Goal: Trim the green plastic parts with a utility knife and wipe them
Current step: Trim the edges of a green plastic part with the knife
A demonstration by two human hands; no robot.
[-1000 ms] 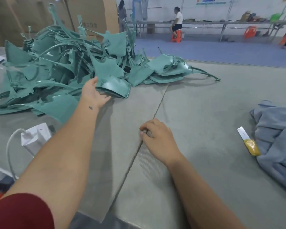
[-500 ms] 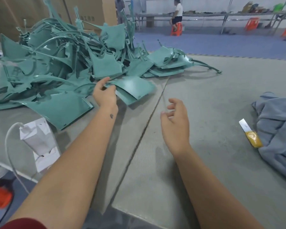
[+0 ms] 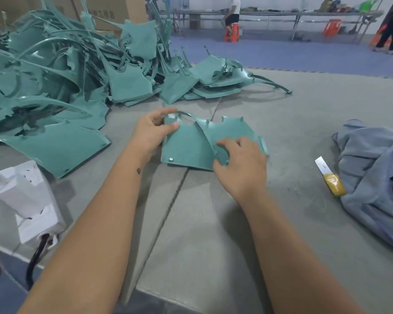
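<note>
Head view: left hand pinches green part far-left corner; right hand grips near-right edge, hiding it; utility knife lies right, detail unclear.

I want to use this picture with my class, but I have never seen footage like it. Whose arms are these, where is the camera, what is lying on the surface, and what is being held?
There is no machine here. A person wears a camera on the head, looking forward and down, so the two bare arms are the wearer's own. The left hand pinches the top corner of a green plastic part, and the right hand grips its lower right edge. The part lies on a grey mat. Behind it is a big pile of green parts. To the right lie a utility knife with a yellow handle, untouched, and a grey-blue cloth. At the left sits a white box with a cable.
</note>
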